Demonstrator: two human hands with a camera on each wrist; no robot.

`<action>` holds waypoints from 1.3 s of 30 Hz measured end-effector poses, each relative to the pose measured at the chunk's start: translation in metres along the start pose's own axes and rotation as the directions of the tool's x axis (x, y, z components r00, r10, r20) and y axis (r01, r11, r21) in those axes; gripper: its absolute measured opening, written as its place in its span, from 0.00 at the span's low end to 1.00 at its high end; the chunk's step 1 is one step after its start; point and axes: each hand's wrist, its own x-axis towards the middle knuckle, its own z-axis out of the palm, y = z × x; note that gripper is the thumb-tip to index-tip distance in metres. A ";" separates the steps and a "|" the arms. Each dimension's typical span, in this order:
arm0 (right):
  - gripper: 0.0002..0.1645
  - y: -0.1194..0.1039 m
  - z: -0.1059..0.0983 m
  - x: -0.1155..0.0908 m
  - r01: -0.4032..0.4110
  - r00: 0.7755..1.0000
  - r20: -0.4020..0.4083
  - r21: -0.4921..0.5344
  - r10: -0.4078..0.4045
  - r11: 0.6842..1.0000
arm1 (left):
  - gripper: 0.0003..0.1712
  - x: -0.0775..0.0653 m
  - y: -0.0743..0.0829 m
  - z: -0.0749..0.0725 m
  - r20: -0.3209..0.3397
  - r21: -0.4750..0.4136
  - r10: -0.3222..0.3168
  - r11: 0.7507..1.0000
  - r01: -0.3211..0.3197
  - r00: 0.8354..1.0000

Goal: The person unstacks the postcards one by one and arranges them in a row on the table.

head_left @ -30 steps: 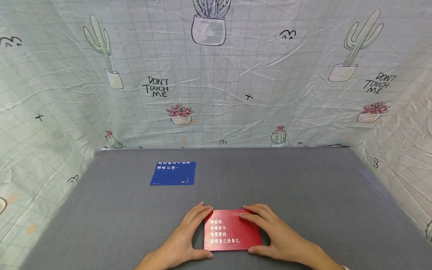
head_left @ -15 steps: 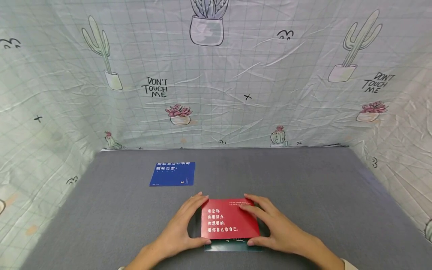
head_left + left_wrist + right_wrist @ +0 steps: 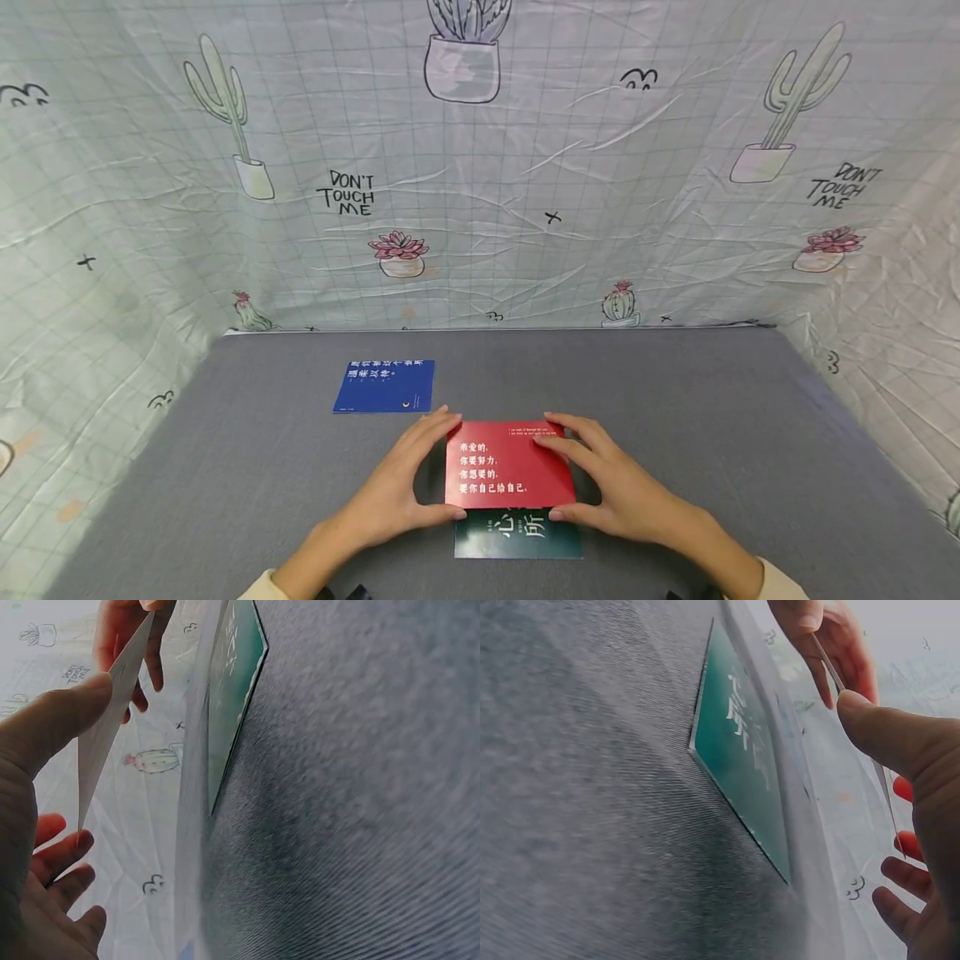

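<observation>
Both hands hold a red card (image 3: pixel 510 467) with white writing by its two short sides in the head view. My left hand (image 3: pixel 405 487) pinches its left side between thumb and fingertips. My right hand (image 3: pixel 618 487) grips the opposite side, one finger lying over the card's top. From the left wrist, the card's pale underside (image 3: pixel 112 727) shows it tilted and raised off the table. A dark green card (image 3: pixel 517 537) with white characters lies flat below, its far part hidden by the red one. The right wrist view also shows this green card (image 3: pixel 742 757) on the cloth.
A blue card (image 3: pixel 384 387) with white writing lies farther back, left of centre, on the grey tabletop (image 3: pixel 675 400). A pale curtain (image 3: pixel 480 183) printed with cacti hangs behind the table and along both sides.
Both hands have lifted the red card and moved it away from the person, up in the head view. The green card beneath has come into sight. The blue card stays put.
</observation>
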 end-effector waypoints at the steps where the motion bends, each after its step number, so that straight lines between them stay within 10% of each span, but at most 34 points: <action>1: 0.46 0.000 -0.001 0.001 0.007 1.000 -0.004 0.000 -0.007 1.000 | 0.59 0.001 0.000 -0.001 0.002 0.001 0.001 1.000 -0.001 1.000; 39: 0.43 0.036 -0.009 0.054 -0.006 0.998 -0.064 -0.041 0.003 0.999 | 0.53 0.058 -0.033 -0.010 -0.067 0.064 0.005 0.998 -0.001 0.998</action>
